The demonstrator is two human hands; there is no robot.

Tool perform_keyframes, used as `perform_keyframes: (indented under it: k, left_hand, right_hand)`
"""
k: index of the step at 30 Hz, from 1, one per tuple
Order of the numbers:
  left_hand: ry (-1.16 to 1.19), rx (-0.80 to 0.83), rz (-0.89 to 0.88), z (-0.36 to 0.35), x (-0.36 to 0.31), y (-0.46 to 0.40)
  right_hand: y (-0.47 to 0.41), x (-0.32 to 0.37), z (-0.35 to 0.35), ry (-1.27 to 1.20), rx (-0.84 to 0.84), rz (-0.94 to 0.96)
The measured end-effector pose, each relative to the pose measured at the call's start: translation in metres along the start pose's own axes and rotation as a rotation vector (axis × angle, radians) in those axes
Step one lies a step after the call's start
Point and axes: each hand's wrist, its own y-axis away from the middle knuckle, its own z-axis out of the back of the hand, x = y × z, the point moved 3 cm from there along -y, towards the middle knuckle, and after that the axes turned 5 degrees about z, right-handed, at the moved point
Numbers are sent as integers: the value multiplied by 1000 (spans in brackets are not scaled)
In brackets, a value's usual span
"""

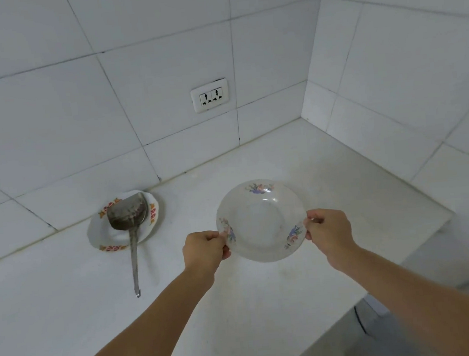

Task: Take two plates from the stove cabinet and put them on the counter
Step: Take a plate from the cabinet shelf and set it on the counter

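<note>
A clear glass plate with purple and pink flower prints on its rim is held over the white counter. My left hand pinches its left rim and my right hand pinches its right rim. I cannot tell whether the plate touches the counter or whether it is one plate or a stack.
A white plate with red flower prints lies at the back left against the tiled wall, with a metal spatula resting in it, handle pointing toward me. A double wall socket is above. The counter ends at the right in a step down.
</note>
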Motion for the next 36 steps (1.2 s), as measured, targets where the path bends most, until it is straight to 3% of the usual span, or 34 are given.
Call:
perform_keyframes:
  k: [10, 18, 36]
  left_hand:
    - [37, -156, 103, -34, -41, -104]
    - [67, -197, 158, -57, -57, -169]
    - [97, -182, 229, -63, -64, -195]
  right_hand:
    - [-138, -1, -67, -10, 118, -19]
    - [-222, -7, -111, 60, 102, 40]
    - [-237, -1, -121, 33, 174, -32]
